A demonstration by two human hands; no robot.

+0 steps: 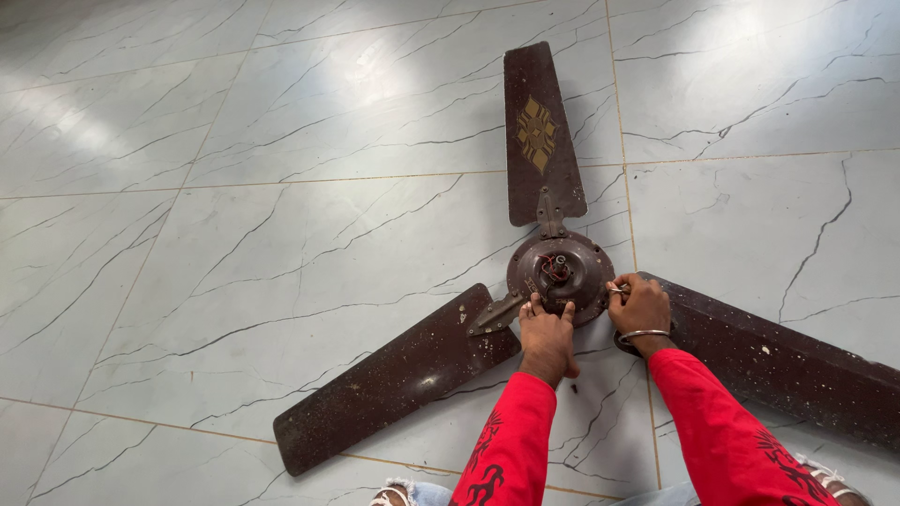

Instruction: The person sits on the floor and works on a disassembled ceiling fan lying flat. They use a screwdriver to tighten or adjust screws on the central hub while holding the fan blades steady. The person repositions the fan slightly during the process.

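A dark brown ceiling fan (562,272) lies flat on a pale marble-patterned tiled floor (234,234), its round motor hub (561,274) right of centre in the view. From left to right: one dusty blade (394,379) runs out toward 8 o'clock from the hub; the left hand (547,330), in a red sleeve (511,440), presses on the hub's near rim with fingers spread narrowly, holding nothing that can be made out; a second blade (536,131), bearing a gold diamond motif, points to 12 o'clock. Red wires (555,269) show at the hub's centre. The right hand (640,305) (a metal bangle (643,334) on its wrist) is curled at the hub's 4 o'clock edge, pinching a small metallic part too tiny to identify. The third blade (778,361) runs toward 4 o'clock, its tip cut off by the frame.
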